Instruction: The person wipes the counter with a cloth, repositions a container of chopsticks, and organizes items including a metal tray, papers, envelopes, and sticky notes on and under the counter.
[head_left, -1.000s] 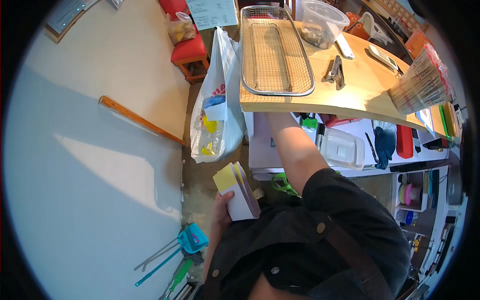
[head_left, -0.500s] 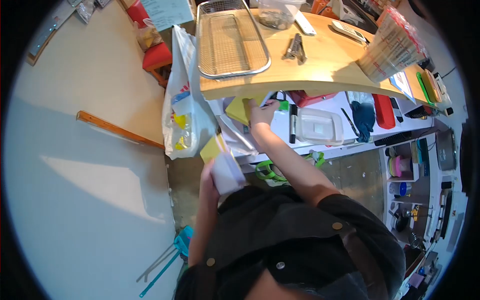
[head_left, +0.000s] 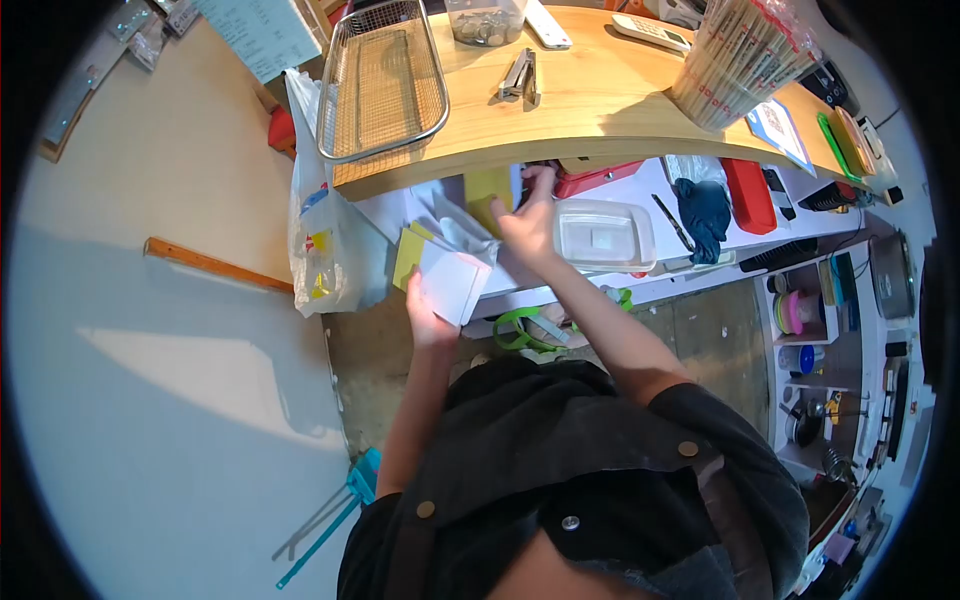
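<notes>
My left hand (head_left: 432, 318) is closed on a stack of white and yellow paper pads (head_left: 452, 284), held in front of the lower shelf. My right hand (head_left: 528, 220) reaches under the wooden counter, its thumb on a yellow pad (head_left: 487, 193) near the shelf's left part. Part of that pad is hidden beneath the counter edge. A clear plastic container (head_left: 604, 236) lies just right of my right hand. White crumpled paper or plastic (head_left: 455, 222) sits between the two hands.
On the wooden counter (head_left: 590, 120) stand a wire basket (head_left: 384, 85), a stapler (head_left: 519, 78), a coin tub (head_left: 486, 22) and a bundle of wrapped sticks (head_left: 738, 65). A white plastic bag (head_left: 345, 255) hangs at the left. A red case (head_left: 748, 196) and dark cloth (head_left: 702, 218) lie on the shelf.
My right hand, earlier hidden under the counter, now shows with a yellow pad. My left hand has raised its pads toward the shelf. The view has shifted right.
</notes>
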